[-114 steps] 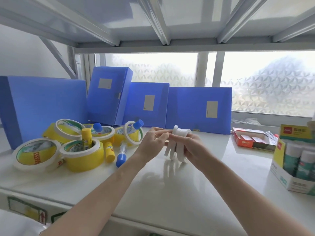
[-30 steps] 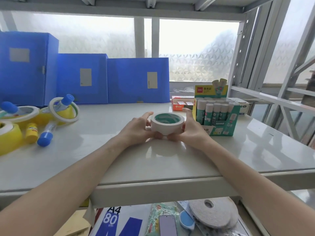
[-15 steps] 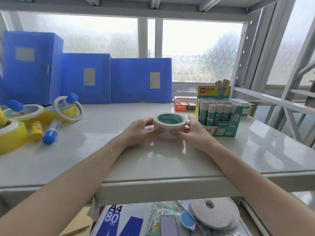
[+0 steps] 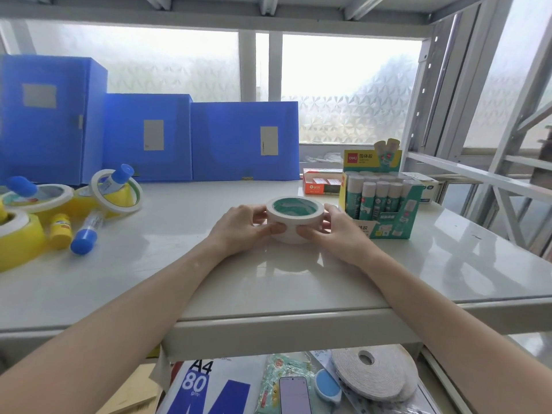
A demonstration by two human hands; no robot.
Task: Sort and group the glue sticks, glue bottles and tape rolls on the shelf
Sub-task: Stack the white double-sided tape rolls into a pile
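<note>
While both the left hand [image 4: 242, 227] and right hand [image 4: 337, 231] grip the stacked white tape rolls [image 4: 294, 218], hold the stiff, light outer walls.

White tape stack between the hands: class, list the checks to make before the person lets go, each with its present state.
1. Tape stack rests on the shelf: ok.
2. Left hand and right hand grip both sides: ok.
3. Rolls aligned: top rim overhangs the base, not ok.
4. Clear of the glue stick box: ok.
5. Roll count: cannot tell.
6. Yellow rolls sorted: not ok, glue bottles lie among them.
</note>
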